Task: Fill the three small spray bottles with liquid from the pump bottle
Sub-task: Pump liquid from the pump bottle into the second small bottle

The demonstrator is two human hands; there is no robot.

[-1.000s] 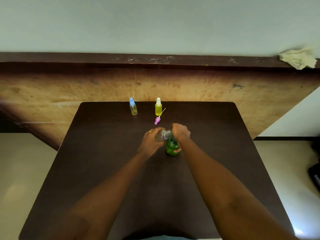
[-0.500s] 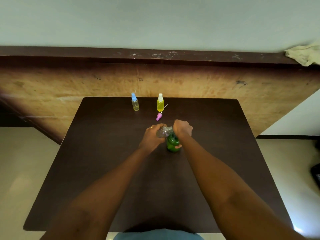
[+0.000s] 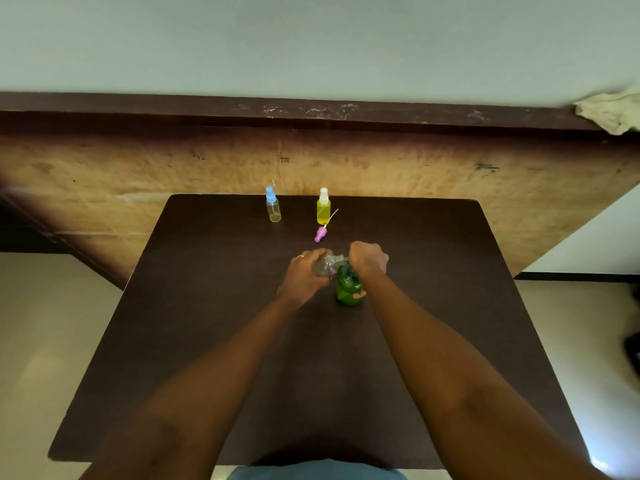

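A dark tabletop is sitting before a wooden panel. At its far edge, a blue-capped bottle and a yellow bottle are standing upright, with a pink sprayer lying near the latter. Mid-table, the left hand is gripping a tilted clear bottle just beside the green pump bottle, which the right hand is clasping with curled fingers.

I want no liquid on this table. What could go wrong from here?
The left hand holds the clear bottle tilted against the green pump bottle; if its mouth slips from the spout, liquid may hit the table. The pink spray cap lies loose nearby and could be knocked away.
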